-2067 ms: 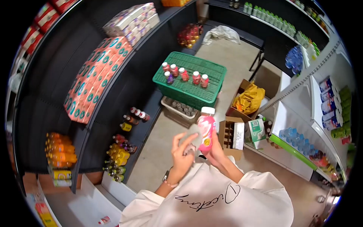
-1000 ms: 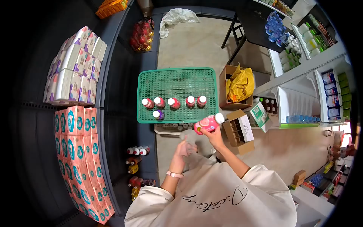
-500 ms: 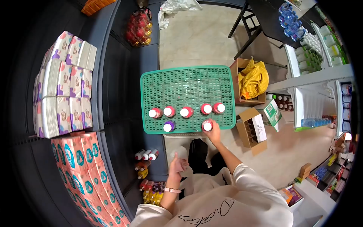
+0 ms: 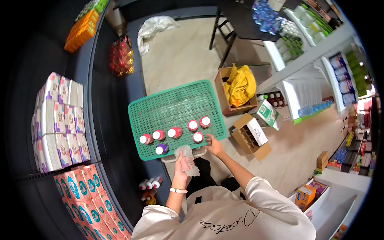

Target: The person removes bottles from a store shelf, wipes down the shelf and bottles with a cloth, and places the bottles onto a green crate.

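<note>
A green crate [image 4: 176, 100] bears several pink bottles with white caps and one purple bottle [image 4: 162, 149] at its near edge. My right hand [image 4: 214, 145] is just right of the nearest pink bottle [image 4: 198, 137], fingers apart and holding nothing. In my left hand [image 4: 182, 165] is a crumpled, translucent whitish cloth [image 4: 189, 161], held in front of the crate's near edge. Part of a pale basket [image 4: 198, 152] shows beneath the crate.
Right of the crate are a carton with a yellow bag [image 4: 241, 86] and an open divided carton [image 4: 246, 138]. Dark shelves on the left hold tissue packs [image 4: 60, 122]. A black table [image 4: 240, 20] stands behind; white shelves [image 4: 290, 94] line the right.
The pink bottle my right hand held now stands on the crate near the purple one, and that hand has let go. My left hand with the cloth has come up closer to the crate.
</note>
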`<state>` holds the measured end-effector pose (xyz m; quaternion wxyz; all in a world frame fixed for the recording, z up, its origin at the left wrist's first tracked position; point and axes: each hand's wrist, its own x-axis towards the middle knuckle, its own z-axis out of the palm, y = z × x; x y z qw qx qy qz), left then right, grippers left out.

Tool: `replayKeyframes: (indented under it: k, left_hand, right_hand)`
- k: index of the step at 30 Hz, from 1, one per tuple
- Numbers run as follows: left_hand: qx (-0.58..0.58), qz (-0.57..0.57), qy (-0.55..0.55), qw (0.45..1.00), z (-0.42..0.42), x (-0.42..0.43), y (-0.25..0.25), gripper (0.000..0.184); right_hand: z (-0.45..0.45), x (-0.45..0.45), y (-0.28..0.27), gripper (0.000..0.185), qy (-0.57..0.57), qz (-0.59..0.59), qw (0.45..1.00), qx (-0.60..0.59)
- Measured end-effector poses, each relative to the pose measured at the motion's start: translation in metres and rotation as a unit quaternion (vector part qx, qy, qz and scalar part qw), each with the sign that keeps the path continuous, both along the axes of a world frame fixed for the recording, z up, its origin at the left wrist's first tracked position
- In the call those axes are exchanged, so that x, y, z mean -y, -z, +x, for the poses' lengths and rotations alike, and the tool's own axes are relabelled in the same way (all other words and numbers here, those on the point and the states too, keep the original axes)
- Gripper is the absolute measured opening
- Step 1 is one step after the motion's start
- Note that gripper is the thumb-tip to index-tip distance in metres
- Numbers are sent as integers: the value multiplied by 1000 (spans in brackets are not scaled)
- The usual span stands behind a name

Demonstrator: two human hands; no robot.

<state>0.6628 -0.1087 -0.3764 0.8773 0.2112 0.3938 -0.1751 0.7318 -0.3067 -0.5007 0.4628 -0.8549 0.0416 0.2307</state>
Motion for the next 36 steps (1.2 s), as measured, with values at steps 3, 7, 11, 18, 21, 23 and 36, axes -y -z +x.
replayKeyframes:
  k: [3,7,11,18,21,23,36]
  left_hand:
    - [18,17,78,997,3,34,-2,40]
    - [39,-27,147,988,4,113,-16,44]
    - [106,-29,288,951,-18,221,-32,44]
    - [90,45,549,830,-124,437,-67,47]
    - [102,41,626,772,-179,514,-75,40]
    - [122,49,643,754,-212,556,-88,34]
    - [251,74,677,688,-298,688,-113,32]
  right_hand:
    - [-19,43,-40,48,-14,78,995,-52]
    - [-69,117,-102,36,1,167,986,-23]
    - [-150,209,-139,32,108,256,961,-5]
    - [-338,380,-186,34,380,293,877,-1]
    - [-411,427,-195,36,478,295,827,33]
    - [-446,450,-205,37,527,293,794,80]
    - [-512,518,-219,76,603,275,735,142]
